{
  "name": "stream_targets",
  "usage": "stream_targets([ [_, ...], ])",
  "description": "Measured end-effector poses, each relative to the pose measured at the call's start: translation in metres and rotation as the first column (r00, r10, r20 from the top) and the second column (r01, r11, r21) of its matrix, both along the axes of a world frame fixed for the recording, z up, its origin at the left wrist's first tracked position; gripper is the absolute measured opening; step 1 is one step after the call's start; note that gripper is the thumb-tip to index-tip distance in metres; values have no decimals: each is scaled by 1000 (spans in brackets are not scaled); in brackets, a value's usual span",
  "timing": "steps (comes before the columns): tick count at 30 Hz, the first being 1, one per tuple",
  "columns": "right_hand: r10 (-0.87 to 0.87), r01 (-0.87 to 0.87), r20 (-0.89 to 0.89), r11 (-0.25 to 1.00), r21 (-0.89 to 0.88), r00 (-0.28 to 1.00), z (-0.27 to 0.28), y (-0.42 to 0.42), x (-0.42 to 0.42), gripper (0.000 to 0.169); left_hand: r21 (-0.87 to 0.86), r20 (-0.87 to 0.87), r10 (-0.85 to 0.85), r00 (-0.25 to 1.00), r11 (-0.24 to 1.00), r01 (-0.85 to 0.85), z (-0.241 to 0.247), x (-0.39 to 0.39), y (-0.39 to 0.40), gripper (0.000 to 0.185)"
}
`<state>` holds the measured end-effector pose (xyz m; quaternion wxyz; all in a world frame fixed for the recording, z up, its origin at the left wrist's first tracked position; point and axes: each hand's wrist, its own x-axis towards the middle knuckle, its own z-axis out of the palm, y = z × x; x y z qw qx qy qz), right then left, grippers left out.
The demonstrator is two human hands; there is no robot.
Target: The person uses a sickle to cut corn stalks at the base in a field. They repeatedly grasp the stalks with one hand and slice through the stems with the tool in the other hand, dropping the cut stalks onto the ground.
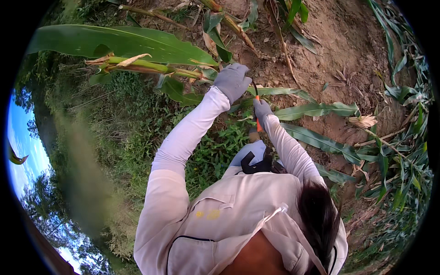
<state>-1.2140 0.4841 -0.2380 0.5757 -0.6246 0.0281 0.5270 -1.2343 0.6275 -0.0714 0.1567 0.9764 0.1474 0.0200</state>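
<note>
My left hand (pixel 232 81), in a grey glove, is closed at the lower part of a green corn stalk (pixel 151 67). The stalk leans to the left, with dry husk bits at its joints and a broad leaf (pixel 130 43) above it. In my right hand (pixel 263 110), also gloved, is the orange handle (pixel 258 125) of a sickle. Its thin, dark, curved blade (pixel 255 88) reaches up beside my left hand; the tip is hidden. A long corn leaf (pixel 278 90) crosses just behind the blade.
More corn stalks (pixel 237 29) stand at the top on bare brown soil (pixel 337 51). Cut corn plants (pixel 395 151) lie in a heap along the right. Low green weeds (pixel 220 144) grow around my legs, and a brushy slope (pixel 113 113) falls away at left.
</note>
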Motion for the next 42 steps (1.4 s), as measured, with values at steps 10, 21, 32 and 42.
stream_targets([
  [10,-265,287,-794,950,-119,547,-90,-44,-31,30,510,-710,334,620,851,126,-150,26,61,23],
  [21,-309,271,-388,951,-150,868,-272,74,15,40,556,-725,415,550,824,111,-199,11,86,17],
  [32,199,-165,47,904,-394,979,-339,126,-7,59,625,-651,438,620,773,110,-196,-12,84,14],
  [42,314,-341,-135,854,-393,940,-322,124,28,51,619,-656,500,566,785,25,-201,-6,87,13],
])
